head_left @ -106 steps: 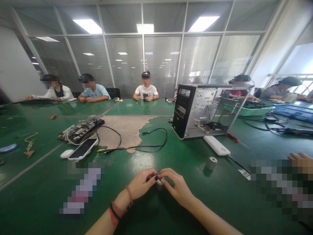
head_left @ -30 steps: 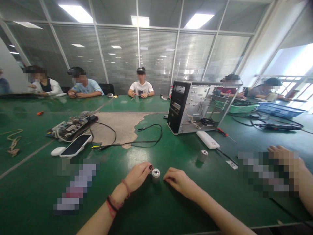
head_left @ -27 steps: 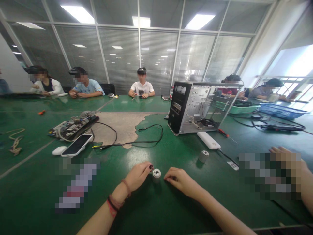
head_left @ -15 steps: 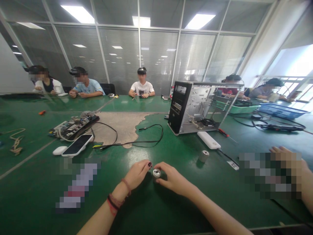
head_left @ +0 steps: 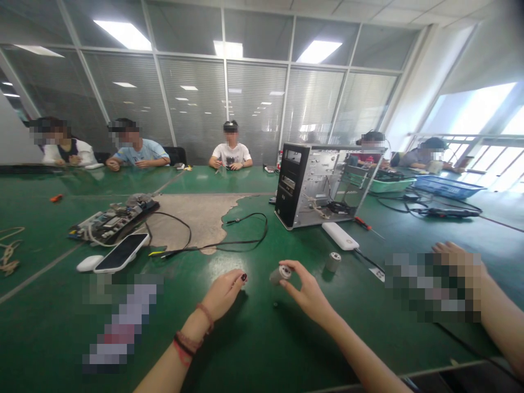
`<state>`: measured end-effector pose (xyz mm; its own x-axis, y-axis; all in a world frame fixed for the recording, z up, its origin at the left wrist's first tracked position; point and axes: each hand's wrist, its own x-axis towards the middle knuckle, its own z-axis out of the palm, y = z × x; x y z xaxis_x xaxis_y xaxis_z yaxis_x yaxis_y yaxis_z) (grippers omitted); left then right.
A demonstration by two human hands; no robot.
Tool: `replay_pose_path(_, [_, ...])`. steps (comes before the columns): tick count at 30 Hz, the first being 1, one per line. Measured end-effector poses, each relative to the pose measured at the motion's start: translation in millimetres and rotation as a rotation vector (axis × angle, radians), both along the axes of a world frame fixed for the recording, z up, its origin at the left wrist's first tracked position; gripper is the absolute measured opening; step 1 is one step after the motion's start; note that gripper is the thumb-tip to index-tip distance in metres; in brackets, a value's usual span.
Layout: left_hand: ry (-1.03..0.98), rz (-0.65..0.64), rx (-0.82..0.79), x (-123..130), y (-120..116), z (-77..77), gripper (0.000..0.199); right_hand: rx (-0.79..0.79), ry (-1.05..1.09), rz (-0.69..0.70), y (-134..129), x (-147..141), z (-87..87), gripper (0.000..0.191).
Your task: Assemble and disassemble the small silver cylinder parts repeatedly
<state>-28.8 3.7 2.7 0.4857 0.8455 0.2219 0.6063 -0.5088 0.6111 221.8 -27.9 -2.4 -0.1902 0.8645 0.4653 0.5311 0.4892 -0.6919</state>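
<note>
My right hand (head_left: 305, 285) grips a small silver metal cylinder (head_left: 280, 274) between thumb and fingers. The cylinder is tilted, its holed end face turned up toward me, and seems raised off the green table. Left of it, my left hand (head_left: 226, 292), with bands round the wrist, is closed in a pinch. A small dark piece (head_left: 244, 278) shows at its fingertips, too small to name. Below the held cylinder lies a tiny spot-like bit (head_left: 275, 304) that I cannot make out. A second metal cylinder (head_left: 333, 262) stands upright to the right of my right hand.
An opened computer case (head_left: 289, 185) stands ahead, with a white power bank (head_left: 339, 236) and screwdriver (head_left: 362, 222) near it. Left are a phone (head_left: 121, 252), a circuit assembly (head_left: 112, 219) and black cables (head_left: 262, 234). A co-worker's hand (head_left: 454, 256) rests at right; other people sit across the table.
My right hand has moved right and up with the metal cylinder, away from my left hand, and the cylinder has tilted. The view has shifted slightly; the left hand keeps its pinch.
</note>
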Motion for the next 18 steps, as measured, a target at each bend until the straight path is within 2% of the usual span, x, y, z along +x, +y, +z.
replay_pose_path(3, [0.021,-0.015,0.027,0,0,-2.5,0.04,0.045,0.049,-0.201,1,38,-5.4,0.037])
replay_pose_path(7, [0.053,-0.031,0.037,4,-2,-4.7,0.038,0.065,0.05,-0.498,-3,99,-18.8,0.052])
replay_pose_path(9, [0.057,-0.035,0.035,6,-3,-4.9,0.038,0.052,0.01,-0.582,-7,125,-28.0,0.056])
replay_pose_path(13, [0.065,-0.033,0.037,7,-3,-4.7,0.038,0.001,-0.032,-0.635,-15,157,-48.1,0.059])
replay_pose_path(18, [0.079,-0.033,0.037,8,-3,-3.4,0.039,-0.039,-0.066,-0.611,-16,162,-62.6,0.061])
